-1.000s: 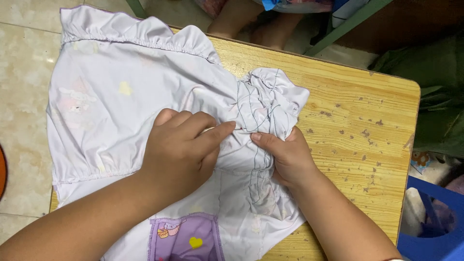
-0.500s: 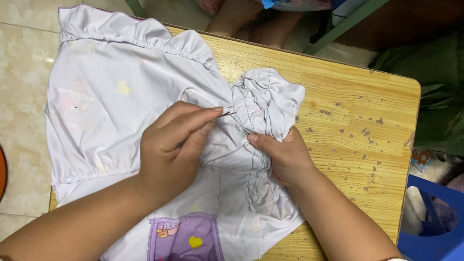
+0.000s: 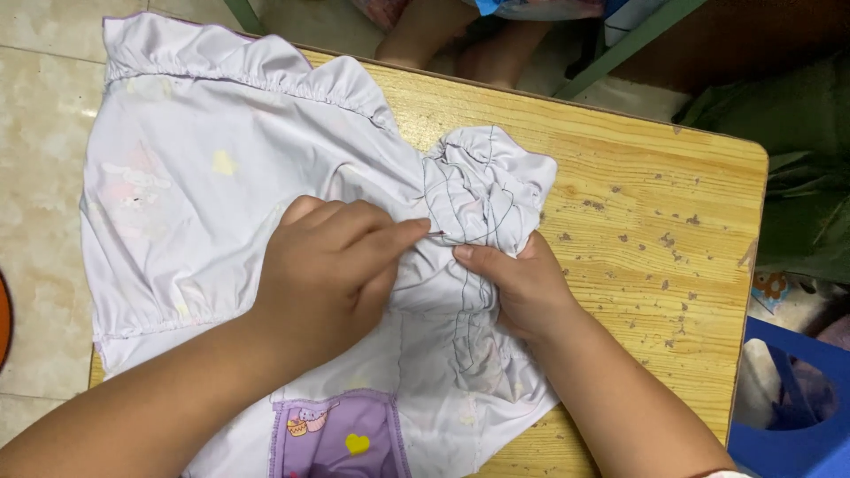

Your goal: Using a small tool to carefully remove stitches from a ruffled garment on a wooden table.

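Observation:
A white garment [image 3: 221, 168] with a ruffled edge and a purple cartoon patch [image 3: 341, 434] lies spread over a wooden table [image 3: 655, 221]. My left hand [image 3: 323, 274] rests on the cloth, its fingertips pinching a thin needle [image 3: 437, 234] at a bunched, gathered part of the garment [image 3: 487, 181]. Dark thread [image 3: 460, 301] trails in loops across that gathered part and down the cloth. My right hand [image 3: 522, 288] pinches a fold of the garment just below the needle tip, thumb on top. The two hands' fingertips almost touch.
The garment hangs over the table's left edge above a tiled floor [image 3: 35, 106]. Another person's legs [image 3: 443, 44] show beyond the far edge. A blue plastic bin [image 3: 788, 398] stands at the right, with dark green cloth [image 3: 797, 142] above it.
My left hand lifted its fingertips up and left half a second ago, then came back down to the gathered cloth. My right hand kept its hold and barely moved.

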